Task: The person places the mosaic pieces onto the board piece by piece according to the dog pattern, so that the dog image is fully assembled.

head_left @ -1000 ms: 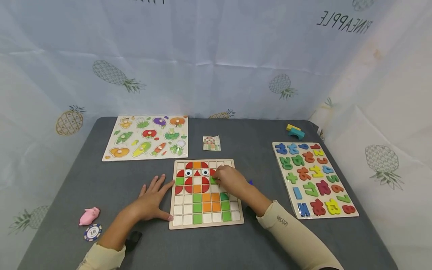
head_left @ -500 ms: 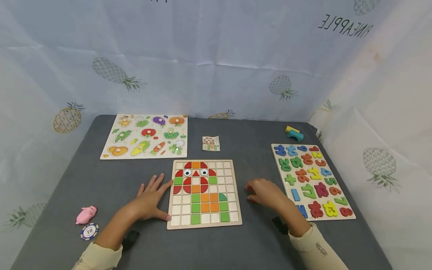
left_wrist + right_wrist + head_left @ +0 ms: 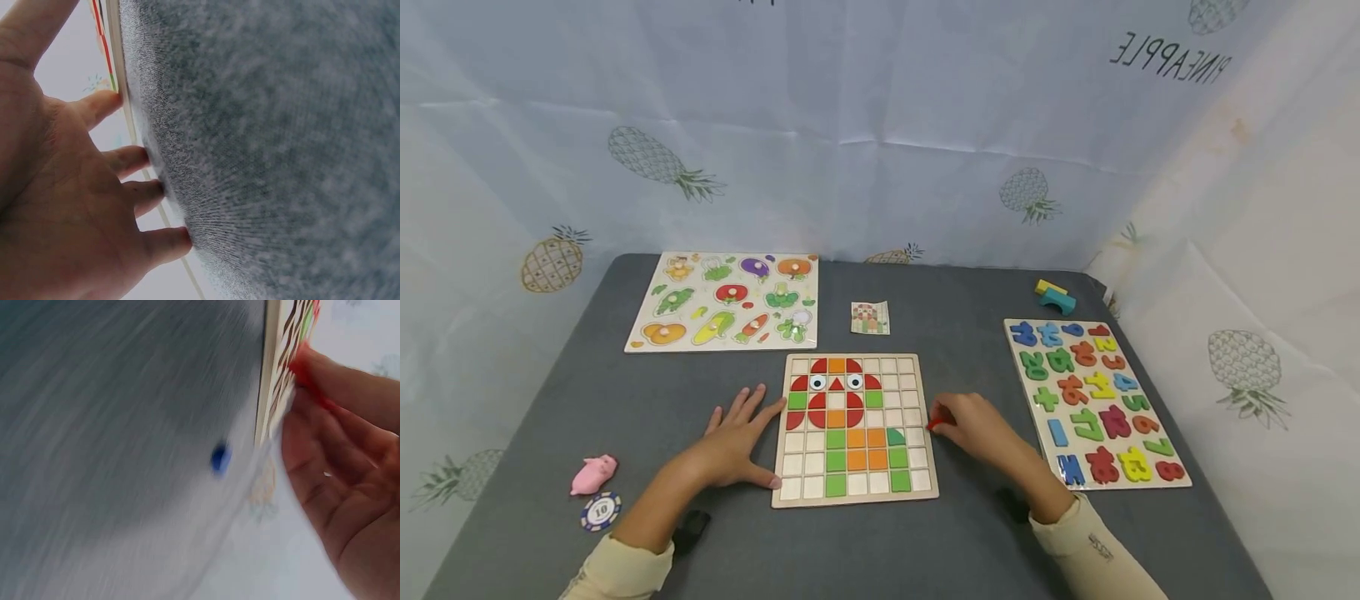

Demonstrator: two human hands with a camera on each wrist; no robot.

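Note:
A wooden grid board [image 3: 917,458] lies at the table's middle, with red, orange and green tiles and two round eyes set in its upper and central cells. My left hand [image 3: 730,446] is spread at its left side, thumb and index fingertip at the edge. In the left wrist view, the fingers [image 3: 165,244] are straight and apart. My right hand [image 3: 973,425] pinches a small red tile [image 3: 936,423] just off the board's right edge. The tile [image 3: 303,372] looks blurred in the right wrist view, so its shape is unclear.
A picture card [image 3: 870,318] lies behind the board. Vegetable puzzle [image 3: 722,304] stands back left, letter-and-number puzzle [image 3: 1097,404] right. Teal and yellow blocks [image 3: 1057,300], a pink pig [image 3: 593,475] and a poker chip [image 3: 601,511] lie around. A small blue piece [image 3: 220,457] shows near my right hand.
My right hand has left the green tile on the board, gone right to the table, and now comes back toward the board's right edge with a red tile. My left hand has stayed put.

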